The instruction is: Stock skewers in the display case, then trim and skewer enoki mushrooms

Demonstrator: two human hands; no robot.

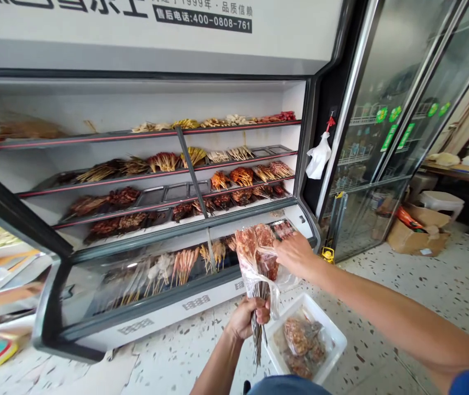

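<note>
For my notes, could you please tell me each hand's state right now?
Left hand: closed, holding a bundle of skewers.
Right hand: at the plastic bag around their upper ends; whether it grips cannot be told.

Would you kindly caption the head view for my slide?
Left hand grips bagged skewers, right hand at bag, before display cabinet.

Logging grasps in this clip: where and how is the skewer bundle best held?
Likely by its bare sticks, from the wearer's near side, where the left hand grips: they gather into a narrow shaft, while the meat end is broader and partly wrapped in plastic.
</note>
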